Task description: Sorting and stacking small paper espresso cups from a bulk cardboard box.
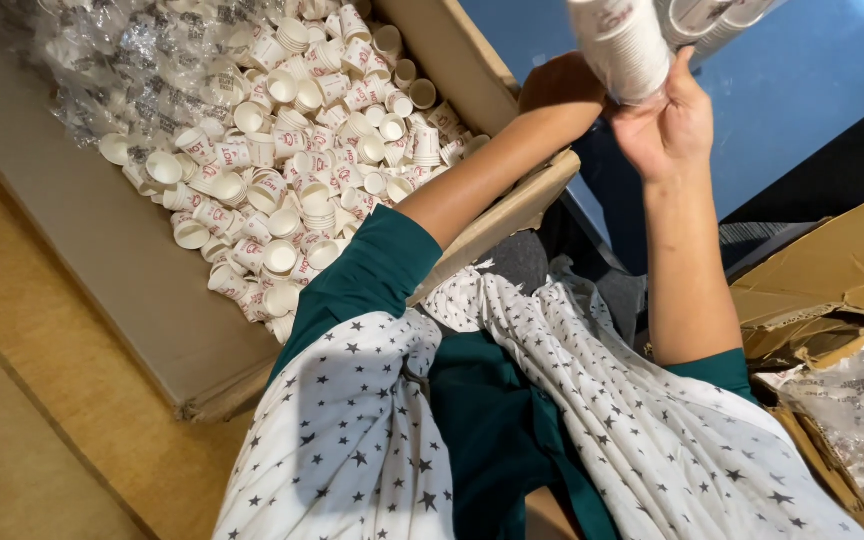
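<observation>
Fingers [674, 92]: right hand [667, 125] wraps the cup stack [620, 45], steadying it upright.
Left hand [560, 88]: under the stack, grip hidden.
Box [102, 240]: open, loose paper cups [292, 170] heaped within reach.

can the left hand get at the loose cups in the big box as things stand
Probably yes: the left hand is beside the open box, whose top is uncovered over the loose cups. It would have to leave the cup stack that the right hand holds.

Stacked paper cups [620, 45] in right hand [664, 125]
</observation>
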